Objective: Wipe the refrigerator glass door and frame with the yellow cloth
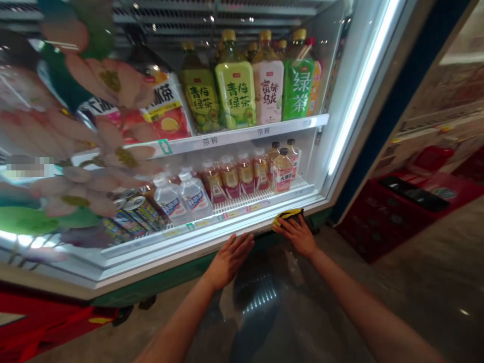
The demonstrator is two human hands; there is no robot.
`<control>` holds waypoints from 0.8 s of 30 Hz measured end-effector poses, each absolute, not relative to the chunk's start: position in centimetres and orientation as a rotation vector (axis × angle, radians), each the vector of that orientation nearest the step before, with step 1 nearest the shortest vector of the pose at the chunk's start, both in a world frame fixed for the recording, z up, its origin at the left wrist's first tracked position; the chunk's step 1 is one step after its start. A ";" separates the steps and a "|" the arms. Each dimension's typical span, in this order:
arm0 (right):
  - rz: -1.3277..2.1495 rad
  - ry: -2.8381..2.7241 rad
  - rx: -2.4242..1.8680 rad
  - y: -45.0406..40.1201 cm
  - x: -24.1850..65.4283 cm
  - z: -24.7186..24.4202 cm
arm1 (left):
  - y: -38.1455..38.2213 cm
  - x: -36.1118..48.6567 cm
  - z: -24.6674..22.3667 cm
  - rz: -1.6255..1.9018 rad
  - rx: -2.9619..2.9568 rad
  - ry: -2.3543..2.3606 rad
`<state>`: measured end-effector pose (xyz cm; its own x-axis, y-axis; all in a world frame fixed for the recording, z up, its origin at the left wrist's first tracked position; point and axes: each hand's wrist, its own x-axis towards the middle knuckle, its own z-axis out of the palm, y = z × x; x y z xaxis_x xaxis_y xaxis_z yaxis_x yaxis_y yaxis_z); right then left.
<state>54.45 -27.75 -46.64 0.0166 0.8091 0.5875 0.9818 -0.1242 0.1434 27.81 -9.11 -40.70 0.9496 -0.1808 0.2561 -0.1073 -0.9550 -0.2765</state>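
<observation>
My right hand [298,233] presses a yellow and black cloth [289,216] against the bottom right of the glass-fronted drinks fridge, along its lower frame [242,233]. The fingers lie spread over the cloth. To its left, my left hand [230,259] rests with outstretched fingers at the edge of the same frame, holding nothing. Behind the glass, small bottles [245,176] and cans [141,206] stand on the low shelf, and large tea bottles [235,85] fill the shelf above.
A flower decal [106,80] covers the left part of the glass. Red boxes [370,217] stand right of the fridge, with a black flat object [416,192] on top. Something red [45,325] lies at lower left. The floor [260,327] is shiny and dark.
</observation>
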 end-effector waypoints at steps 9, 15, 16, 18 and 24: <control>-0.538 -1.261 -1.971 -25.4 55.3 -47.0 | -11.0 34.1 -41.2 -0.561 -2.753 0.275; -0.512 -0.730 -1.846 -23.4 53.1 -45.8 | -11.1 35.9 -40.7 -0.632 -2.776 0.224; -0.507 -0.743 -1.843 -23.0 52.9 -45.3 | -11.1 36.3 -40.6 -0.642 -2.774 0.241; -0.511 -0.738 -1.819 -22.5 53.7 -43.9 | -11.2 37.3 -40.3 -0.668 -2.776 0.257; -0.610 -0.404 -1.724 -23.7 60.7 -42.4 | -11.8 38.8 -39.5 -0.713 -2.760 0.227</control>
